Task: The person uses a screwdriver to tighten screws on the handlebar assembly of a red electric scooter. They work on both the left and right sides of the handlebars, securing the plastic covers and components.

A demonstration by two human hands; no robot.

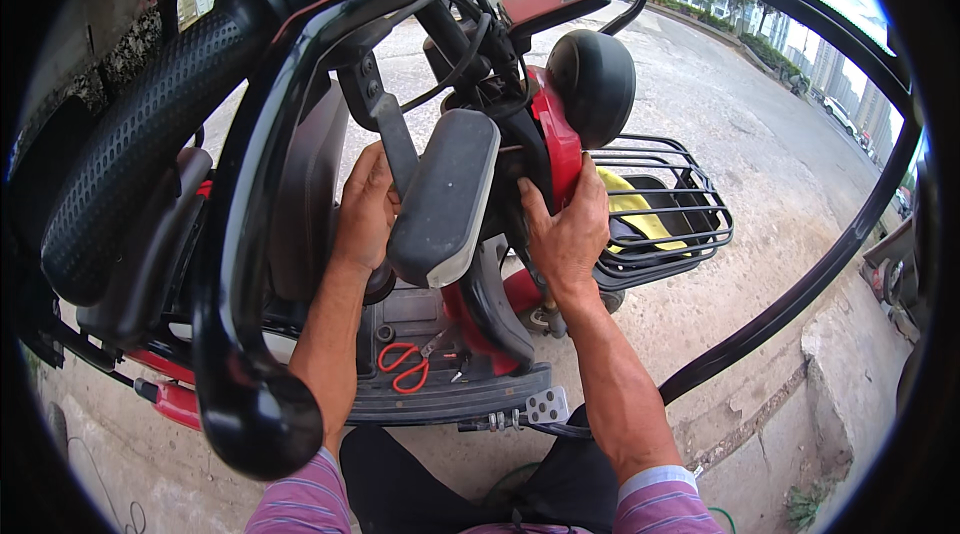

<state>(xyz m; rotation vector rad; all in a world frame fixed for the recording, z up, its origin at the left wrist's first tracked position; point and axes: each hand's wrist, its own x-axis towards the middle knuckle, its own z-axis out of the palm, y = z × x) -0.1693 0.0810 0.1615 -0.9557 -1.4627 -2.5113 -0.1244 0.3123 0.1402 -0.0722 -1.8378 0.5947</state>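
In the head view, an outdoor concrete lot [720, 174] is shown, bordered at the top right by trees and tall buildings. A red and black scooter-like vehicle is framed by black tubing [800, 319].

The red front panel [563, 144] is seen on the steering column, just beneath a round black housing [593, 89]. Its lower end is straddled by the right hand [570, 234], with thumb and fingers parted; whether it is firmly pinched cannot be told. The left hand [368, 214] is curled behind an oblong dark housing [445, 199]; its fingertips are partly hidden, so what is gripped cannot be told.

The step in hand is judged to be handling of the parts around the column; for this, steady support from both sides seems to be called for.

Two hands, one red panel and one wire basket [728, 226] holding one yellow item [625, 202] are counted. One pair of red-handled scissors [407, 366] is laid on the footboard [375, 396], and one metal pedal [547, 404] is seen beside its edge.
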